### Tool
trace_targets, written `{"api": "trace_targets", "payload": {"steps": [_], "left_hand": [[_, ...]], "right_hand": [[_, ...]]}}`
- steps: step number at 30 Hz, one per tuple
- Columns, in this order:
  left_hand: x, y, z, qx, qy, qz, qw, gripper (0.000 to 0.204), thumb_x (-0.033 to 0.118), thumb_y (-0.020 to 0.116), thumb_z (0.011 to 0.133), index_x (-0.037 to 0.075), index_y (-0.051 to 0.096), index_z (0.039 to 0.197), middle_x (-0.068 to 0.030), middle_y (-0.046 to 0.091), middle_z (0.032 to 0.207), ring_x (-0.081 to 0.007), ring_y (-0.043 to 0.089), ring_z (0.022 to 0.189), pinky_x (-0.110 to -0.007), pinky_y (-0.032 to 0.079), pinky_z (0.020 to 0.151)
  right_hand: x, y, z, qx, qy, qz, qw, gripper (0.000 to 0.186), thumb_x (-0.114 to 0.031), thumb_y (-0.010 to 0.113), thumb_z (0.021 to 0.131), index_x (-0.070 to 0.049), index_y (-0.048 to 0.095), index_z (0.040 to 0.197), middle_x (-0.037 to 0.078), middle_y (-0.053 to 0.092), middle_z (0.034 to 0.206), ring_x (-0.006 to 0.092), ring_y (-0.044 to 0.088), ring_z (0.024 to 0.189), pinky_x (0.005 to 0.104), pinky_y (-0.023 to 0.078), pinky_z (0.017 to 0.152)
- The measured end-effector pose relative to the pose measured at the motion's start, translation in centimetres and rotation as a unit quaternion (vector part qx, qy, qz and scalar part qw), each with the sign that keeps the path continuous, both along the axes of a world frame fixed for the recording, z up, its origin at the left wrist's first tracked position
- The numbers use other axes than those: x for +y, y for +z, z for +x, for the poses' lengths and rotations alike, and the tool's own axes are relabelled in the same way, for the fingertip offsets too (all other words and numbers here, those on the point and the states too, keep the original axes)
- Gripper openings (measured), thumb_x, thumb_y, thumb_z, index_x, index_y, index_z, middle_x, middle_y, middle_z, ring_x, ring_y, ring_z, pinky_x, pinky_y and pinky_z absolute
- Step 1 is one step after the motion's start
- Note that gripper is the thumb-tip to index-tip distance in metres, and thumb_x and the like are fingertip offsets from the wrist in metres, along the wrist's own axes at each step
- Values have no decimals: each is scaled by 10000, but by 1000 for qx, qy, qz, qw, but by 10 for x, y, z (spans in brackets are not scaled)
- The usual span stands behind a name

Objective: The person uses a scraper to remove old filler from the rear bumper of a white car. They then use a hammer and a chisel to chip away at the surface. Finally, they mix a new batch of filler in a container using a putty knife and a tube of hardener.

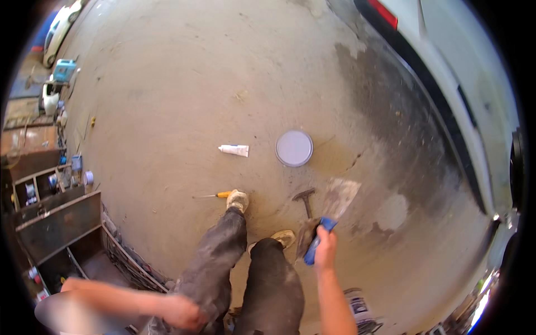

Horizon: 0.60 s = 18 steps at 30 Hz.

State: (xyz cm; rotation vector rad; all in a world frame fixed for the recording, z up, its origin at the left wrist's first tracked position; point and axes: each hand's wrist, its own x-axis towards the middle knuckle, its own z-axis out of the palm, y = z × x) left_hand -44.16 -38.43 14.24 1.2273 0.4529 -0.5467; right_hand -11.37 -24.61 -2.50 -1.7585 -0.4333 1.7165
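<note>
In my right hand (325, 250), closed round a blue handle, is a putty knife with a wide, stained metal blade (341, 198). Beside it, a dark flat piece (306, 237) overlaps a T-shaped tool (305, 196); I cannot tell whether I hold either. My left hand (181, 310) is blurred near my left thigh, its fingers unclear. A yellow-handled screwdriver (223, 195) lies by my left shoe (239, 200). Farther forward on the floor are a white tube (234, 150) and a round pale lilac lid (293, 148).
A white vehicle (466, 106) runs along the right. Metal shelving or bins (58, 223) line the left, with containers including a blue jug (64, 70). A white car (58, 33) stands at the far left. A bucket (358, 307) sits behind my right arm.
</note>
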Motion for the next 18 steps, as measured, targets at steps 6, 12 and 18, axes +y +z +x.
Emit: {"api": "trace_targets", "payload": {"steps": [6,12,18], "left_hand": [[227,-273,91,206,253,318,890,223,275,529,889,80,616,953,-153,651,866,-325,624,784,-429,501,700],[337,-348,153,-1,453,197,869,417,389,491,969,6,632,1055,-35,637,917,-128,566,909,-282,432,852],[346,-329,191,-122,321,51,938,595,446,608,889,-58,528,1194,-96,584,1179,-169,553,1075,-304,421,960]], "right_hand": [[33,-132,19,-12,-89,106,990,253,-238,471,917,-10,580,896,-26,503,784,86,440,721,267,377,654],[64,-189,30,-8,42,172,984,292,-279,453,936,-18,576,895,-40,505,791,65,437,742,261,379,663],[76,-161,43,13,147,263,953,370,-358,421,965,-27,587,964,-23,556,815,61,480,765,262,405,674]]}}
